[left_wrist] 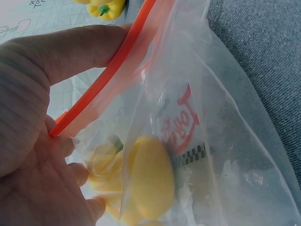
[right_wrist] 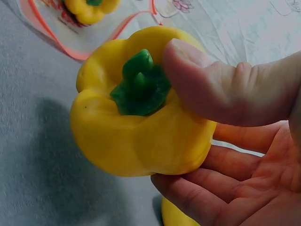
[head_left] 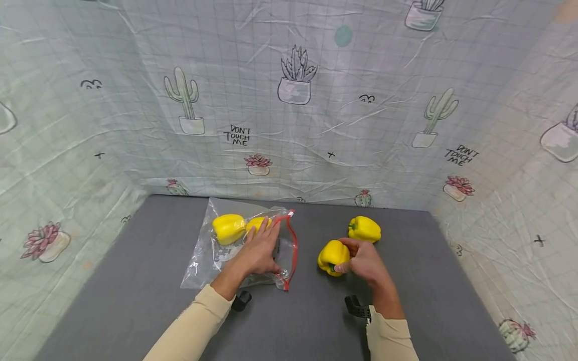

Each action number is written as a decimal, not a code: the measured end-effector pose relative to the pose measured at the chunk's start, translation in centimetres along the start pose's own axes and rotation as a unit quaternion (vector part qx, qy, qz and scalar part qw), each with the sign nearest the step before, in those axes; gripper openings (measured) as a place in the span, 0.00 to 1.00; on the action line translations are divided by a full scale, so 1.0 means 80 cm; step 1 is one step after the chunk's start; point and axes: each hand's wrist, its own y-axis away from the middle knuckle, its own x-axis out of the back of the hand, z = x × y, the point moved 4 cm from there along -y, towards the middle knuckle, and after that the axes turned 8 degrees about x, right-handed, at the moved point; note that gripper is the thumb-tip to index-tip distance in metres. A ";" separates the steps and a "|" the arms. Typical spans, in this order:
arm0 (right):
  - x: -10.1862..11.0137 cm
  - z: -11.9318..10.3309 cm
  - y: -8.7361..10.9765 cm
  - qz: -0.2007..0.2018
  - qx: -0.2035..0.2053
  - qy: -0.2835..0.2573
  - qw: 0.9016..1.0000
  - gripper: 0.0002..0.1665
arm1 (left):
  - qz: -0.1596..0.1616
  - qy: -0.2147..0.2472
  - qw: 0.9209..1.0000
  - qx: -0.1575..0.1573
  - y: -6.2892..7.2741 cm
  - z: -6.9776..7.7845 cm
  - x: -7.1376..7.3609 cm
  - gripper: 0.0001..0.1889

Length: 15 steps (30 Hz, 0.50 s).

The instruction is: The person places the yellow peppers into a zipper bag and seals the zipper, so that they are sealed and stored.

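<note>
A clear zip bag [head_left: 203,260] with a red zip edge lies on the left of the table. Two yellow bell peppers, one a left pepper [head_left: 228,228] and one partly covered by my fingers [head_left: 258,224], are inside it. My left hand [head_left: 259,250] rests at the bag's mouth, thumb and fingers spread against the red edge [left_wrist: 110,70]. To the right, my right hand [head_left: 368,261] grips a yellow bell pepper [right_wrist: 141,136], thumb beside its green stem and fingers beneath. Another bell pepper [head_left: 365,229] lies just behind that hand.
The dark grey table [head_left: 298,326] meets a patterned cloth backdrop [head_left: 316,125] at the back and both sides. Black straps are on both wrists, a left strap [head_left: 241,301] and a right strap [head_left: 356,307].
</note>
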 end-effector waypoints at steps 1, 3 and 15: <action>-0.002 -0.001 -0.001 -0.002 0.004 -0.002 1.000 0.45 | 0.000 0.002 1.000 -0.001 0.000 0.000 0.000 0.67; -0.007 -0.004 -0.003 -0.009 0.011 -0.009 1.000 0.45 | 0.000 0.001 1.000 -0.003 0.000 0.001 0.000 0.67; -0.043 -0.014 -0.022 -0.031 0.033 -0.039 0.998 0.45 | 0.003 -0.017 1.000 -0.008 -0.001 0.001 0.002 0.68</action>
